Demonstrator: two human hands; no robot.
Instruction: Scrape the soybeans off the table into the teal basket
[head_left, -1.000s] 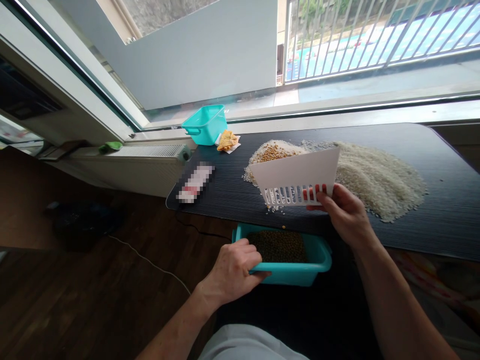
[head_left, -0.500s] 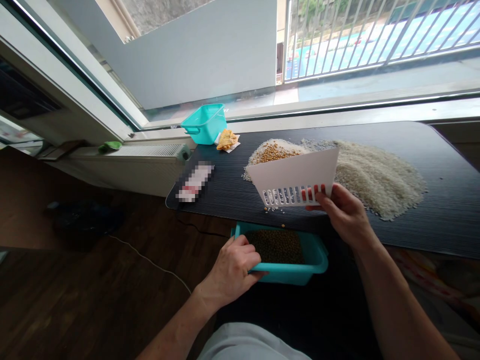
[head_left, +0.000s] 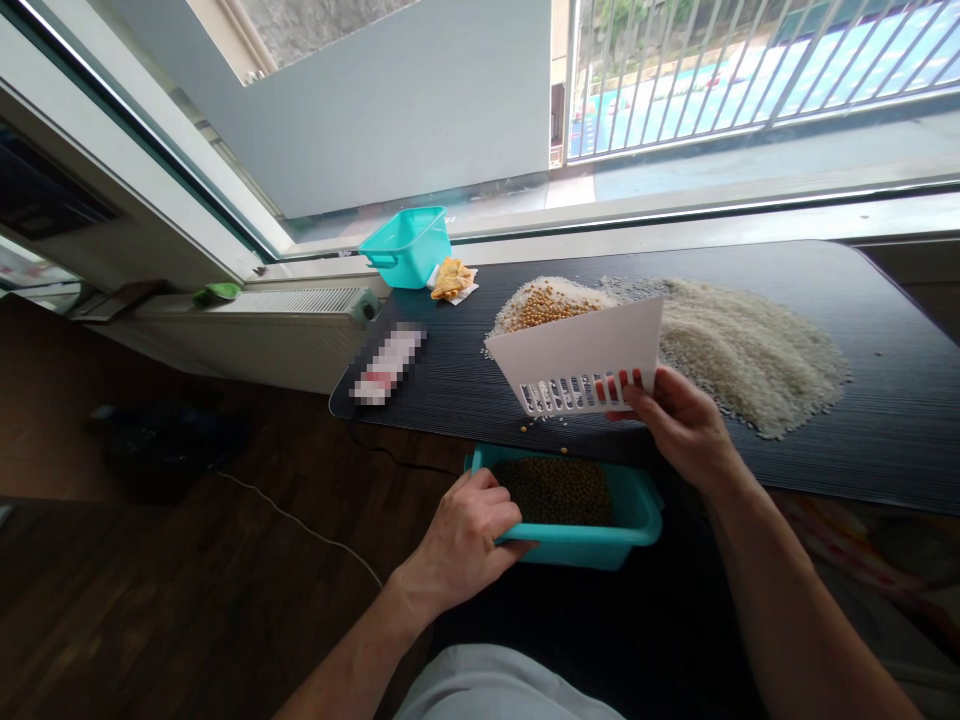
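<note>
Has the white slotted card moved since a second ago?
Yes, the white slotted card has shifted slightly left in view, judged against the dark tabletop.

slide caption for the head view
Left hand holds a turquoise tub, right hand a slotted white sheet near rice.

Left hand [head_left: 474, 522] lower centre, back upward, curled in grip. Right hand [head_left: 681, 428] right of centre, pinching.
</note>
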